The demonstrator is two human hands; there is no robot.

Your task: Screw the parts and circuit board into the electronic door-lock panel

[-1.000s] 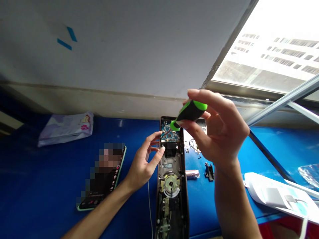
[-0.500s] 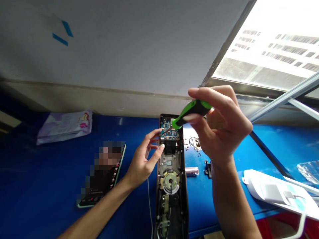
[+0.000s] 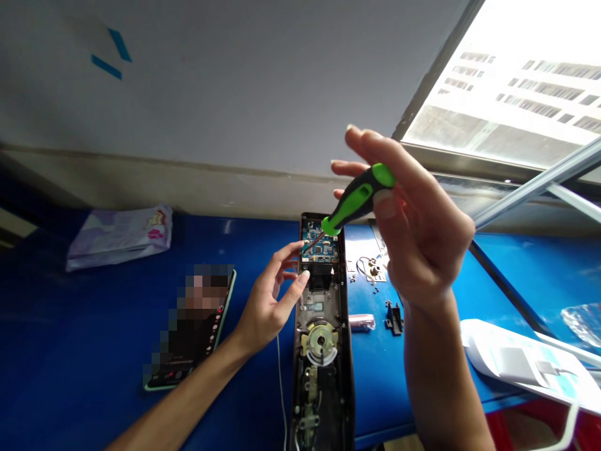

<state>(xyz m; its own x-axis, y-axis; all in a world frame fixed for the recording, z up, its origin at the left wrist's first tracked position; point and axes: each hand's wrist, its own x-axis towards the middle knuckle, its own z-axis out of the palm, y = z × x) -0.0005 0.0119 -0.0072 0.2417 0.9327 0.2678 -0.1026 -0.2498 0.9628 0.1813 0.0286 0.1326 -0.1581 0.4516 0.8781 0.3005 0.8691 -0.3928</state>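
Note:
A long, narrow black device housing (image 3: 347,300) lies opened up, its blue circuit board (image 3: 323,250) exposed at the far end and a round metal disc (image 3: 321,343) lower down. My left hand (image 3: 275,294) holds the housing's left edge, thumb over the rim and index fingertip beside the board. A green-and-black screwdriver (image 3: 352,203) slants down to the board's left edge near that fingertip; whatever its tip touches is too small to make out. My right hand (image 3: 417,213) has its handle between thumb and palm side, with the fingers stretched out past it.
Right of the housing lie small screws and a wired part (image 3: 373,269), a pink cylinder (image 3: 361,322) and a black bracket (image 3: 394,318). A phone (image 3: 201,332) and a plastic packet (image 3: 122,238) lie left. A white case (image 3: 521,357) and metal bars (image 3: 539,181) stand right.
My right hand's fingers have straightened from their curl around the handle, rolling the screwdriver, whose handle end now sits higher. My left hand stays at the housing's edge.

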